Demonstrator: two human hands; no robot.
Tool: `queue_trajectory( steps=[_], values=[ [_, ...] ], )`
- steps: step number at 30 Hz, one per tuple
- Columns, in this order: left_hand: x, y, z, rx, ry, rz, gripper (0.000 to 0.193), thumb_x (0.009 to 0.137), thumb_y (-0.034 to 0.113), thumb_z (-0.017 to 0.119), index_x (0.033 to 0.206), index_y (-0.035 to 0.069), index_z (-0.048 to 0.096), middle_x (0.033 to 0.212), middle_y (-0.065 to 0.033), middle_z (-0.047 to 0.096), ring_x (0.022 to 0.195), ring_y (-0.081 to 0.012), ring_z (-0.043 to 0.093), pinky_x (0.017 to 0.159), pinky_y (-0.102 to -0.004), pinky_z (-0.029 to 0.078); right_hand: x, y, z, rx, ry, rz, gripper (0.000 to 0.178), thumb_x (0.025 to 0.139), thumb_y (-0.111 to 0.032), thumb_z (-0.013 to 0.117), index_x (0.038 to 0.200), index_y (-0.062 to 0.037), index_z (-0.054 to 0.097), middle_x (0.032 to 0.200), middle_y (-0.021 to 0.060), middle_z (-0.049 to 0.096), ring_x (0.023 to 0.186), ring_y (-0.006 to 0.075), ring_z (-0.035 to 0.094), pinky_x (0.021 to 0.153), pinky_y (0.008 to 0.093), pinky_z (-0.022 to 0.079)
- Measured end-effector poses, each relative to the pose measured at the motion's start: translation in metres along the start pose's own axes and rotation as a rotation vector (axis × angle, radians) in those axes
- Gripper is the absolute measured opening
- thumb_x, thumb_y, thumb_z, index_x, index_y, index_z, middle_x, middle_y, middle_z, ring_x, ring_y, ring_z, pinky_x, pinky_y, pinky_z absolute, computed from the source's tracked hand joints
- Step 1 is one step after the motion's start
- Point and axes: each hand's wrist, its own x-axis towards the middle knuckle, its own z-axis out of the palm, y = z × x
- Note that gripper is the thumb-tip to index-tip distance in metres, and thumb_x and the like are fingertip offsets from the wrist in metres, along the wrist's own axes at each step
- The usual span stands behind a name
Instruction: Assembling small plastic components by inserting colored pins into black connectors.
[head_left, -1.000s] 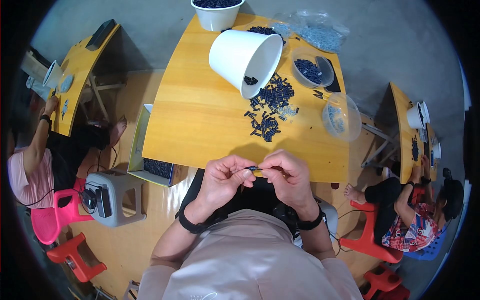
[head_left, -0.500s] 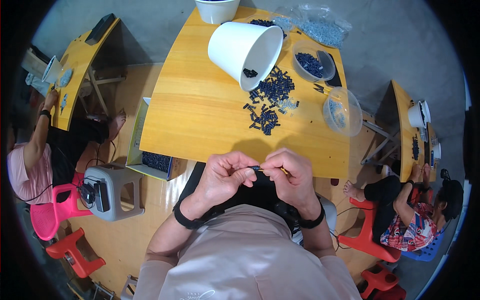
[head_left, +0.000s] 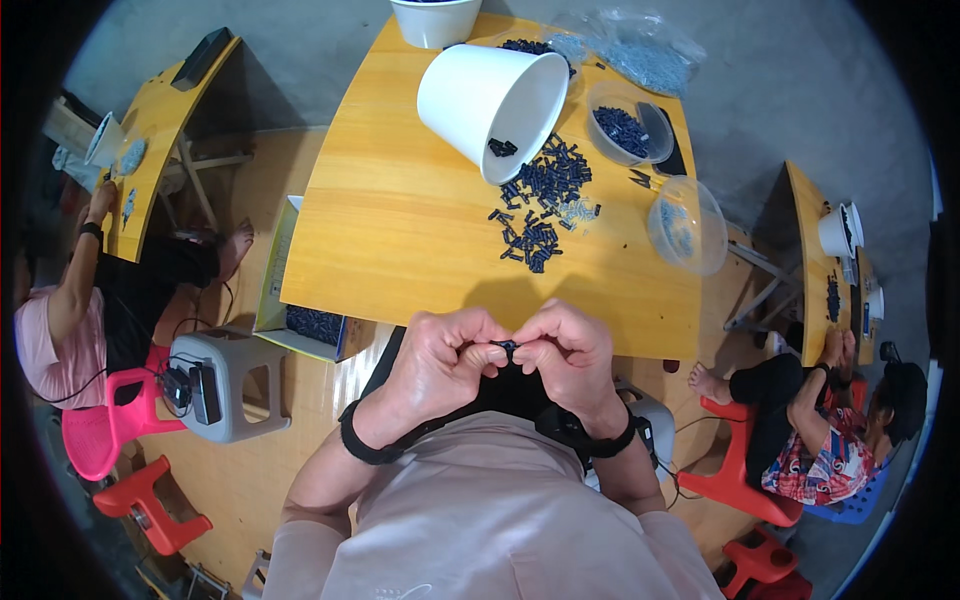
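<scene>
Just past the near edge of the wooden table, a small black part sits between my two hands. My left hand pinches it from one side with thumb and index finger. From the other side, the thumb and index finger of my right hand close on it too; the fingertips hide most of the part. Beyond my hands lies a loose pile of small black parts, with tiny clear bits along its right side. A tipped white bucket opens toward the pile, a few black parts inside.
Right of the pile stand a clear tub of dark parts, yellow-handled snips and a clear tub of pale bits. A bag of pale pieces lies behind. A box sits left of the table. People sit at both sides.
My right hand has moved slightly left, bringing both hands' fingertips closer together around the small black part. The things on the table look the same.
</scene>
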Motion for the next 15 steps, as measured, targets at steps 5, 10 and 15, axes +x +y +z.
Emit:
queue_trajectory(
  steps=[5,10,15],
  values=[
    [0.007,-0.005,-0.003,-0.469,0.04,-0.009,0.008,0.081,0.002,0.066,0.085,-0.002,0.061,0.072,-0.0084,0.066,0.063,-0.0125,0.063,0.058,-0.0234,0.052,0.005,0.004,0.013,0.255,0.137,-0.041,0.01,0.078,0.01,0.06,0.081,0.0009,0.059,0.077,0.0063,0.059,0.061,0.0099,0.056,0.054,0.0215,0.046],
    [0.012,-0.027,0.001,-0.78,0.099,-0.008,0.011,0.08,0.005,0.068,0.086,-0.001,0.062,0.074,-0.0087,0.066,0.063,-0.0137,0.063,0.062,-0.0245,0.052,0.007,0.01,0.019,0.123,0.191,-0.13,0.013,0.075,0.011,0.063,0.08,0.0002,0.059,0.077,0.0074,0.06,0.065,0.0121,0.058,0.057,0.0226,0.046],
    [0.024,-0.038,0.0,-0.421,0.163,-0.007,0.003,0.081,0.001,0.066,0.083,0.001,0.063,0.073,-0.006,0.065,0.064,-0.012,0.062,0.068,-0.0266,0.051,0.011,0.031,0.014,-0.217,0.233,-0.201,0.014,0.071,0.008,0.066,0.077,-0.0025,0.058,0.076,0.0074,0.059,0.063,0.018,0.058,0.056,0.028,0.045]
  ],
)
